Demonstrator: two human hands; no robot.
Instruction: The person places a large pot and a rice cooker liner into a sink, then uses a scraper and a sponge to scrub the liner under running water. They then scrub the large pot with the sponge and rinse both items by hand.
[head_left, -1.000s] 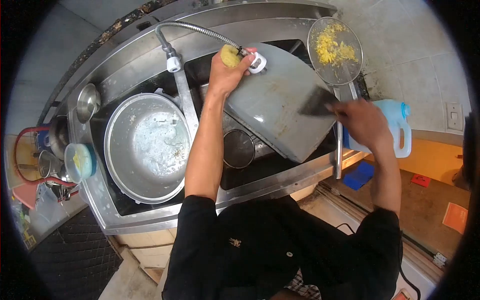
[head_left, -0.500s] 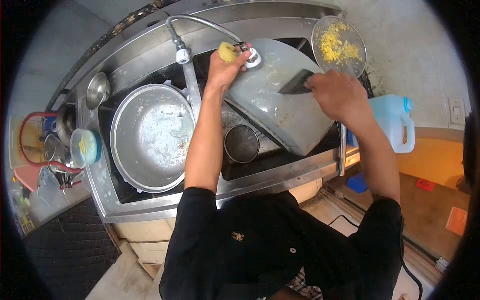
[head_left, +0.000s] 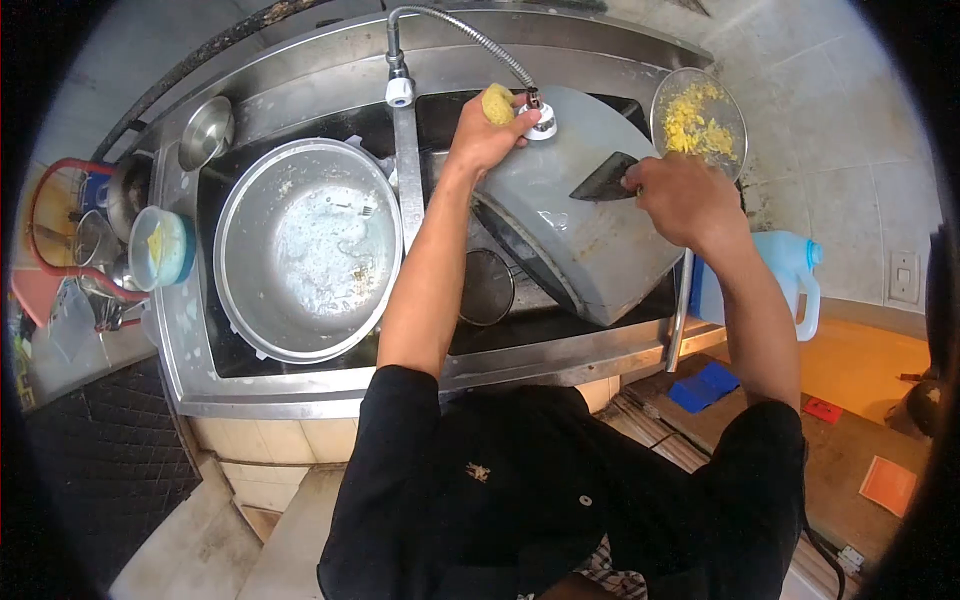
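Observation:
My left hand (head_left: 487, 135) is closed around a yellow sponge (head_left: 497, 104), with its thumb and fingers also at the white faucet head (head_left: 541, 122) on a flexible metal hose. Beneath it, a large grey panel (head_left: 590, 225) with a rounded far edge lies tilted across the right sink basin, wet on top. My right hand (head_left: 690, 200) grips a scraper (head_left: 605, 180) by its handle, the dark blade lying over the panel's surface. The handle is mostly hidden in the fist. Partly under the panel's left side is a small round strainer (head_left: 487, 287).
A big aluminium pot (head_left: 310, 300) fills the left basin. Behind my right hand is a mesh strainer (head_left: 740, 125) with yellow scraps. A blue jug (head_left: 775, 260) stands at the right. A metal bowl (head_left: 206, 133) and a tub (head_left: 160, 248) sit at the left.
The whole view has shifted, so the sink appears farther right and slightly turned. The scraper blade sits nearer the panel's right side, and both hands keep their holds.

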